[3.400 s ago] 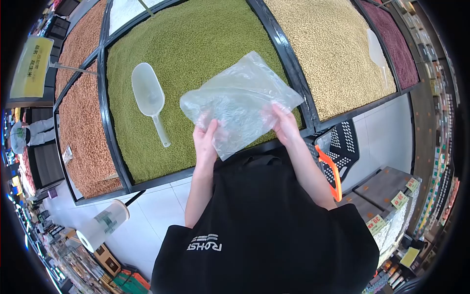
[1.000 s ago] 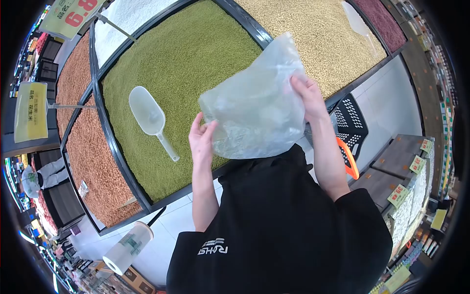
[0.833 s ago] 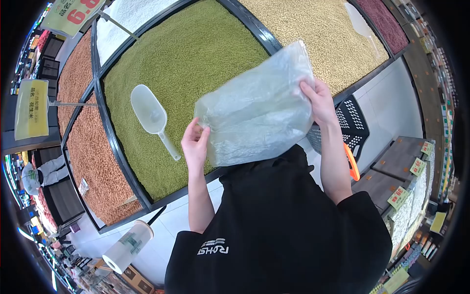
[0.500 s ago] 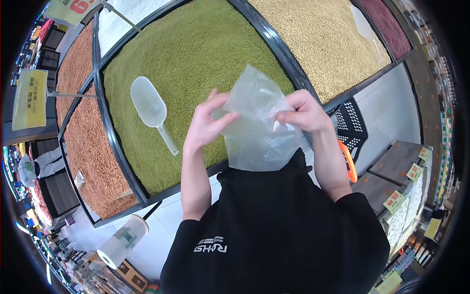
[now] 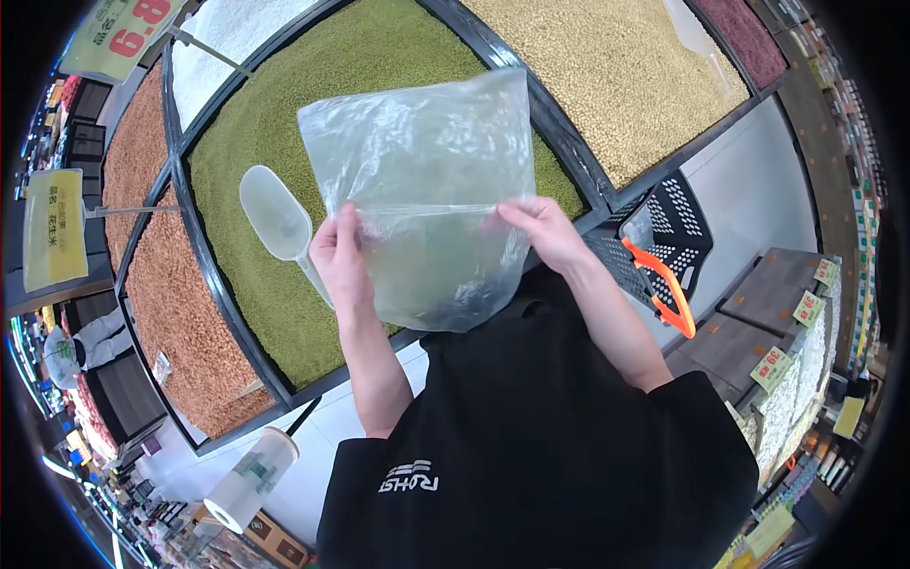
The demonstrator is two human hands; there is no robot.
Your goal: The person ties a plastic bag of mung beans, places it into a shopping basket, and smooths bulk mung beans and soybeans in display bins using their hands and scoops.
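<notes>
A clear plastic bag [image 5: 427, 142] is stretched wide between my two hands, above a bin of green mung beans [image 5: 379, 57]. My left hand [image 5: 343, 256] pinches the bag at its left side, thumb on top. On the right side my right hand [image 5: 540, 232] grips it the same way, fingertips partly behind the film. A straight edge or fold of the bag runs between both grips. Just left of my left hand, a white scoop [image 5: 277, 216] lies on the beans, its handle partly hidden by that hand.
Bins of peanuts [image 5: 180, 332], pale yellow beans [image 5: 607, 85] and a white grain [image 5: 223, 47] adjoin. A black basket [image 5: 678, 223] with an orange handle [image 5: 668, 289] stands at right. A bag roll [image 5: 251, 479] hangs lower left. Another person [image 5: 85, 351] is at far left.
My hands have moved apart, spreading the bunched bag out flat and wide. My left hand went left and down, nearer the scoop. The view shifted slightly.
</notes>
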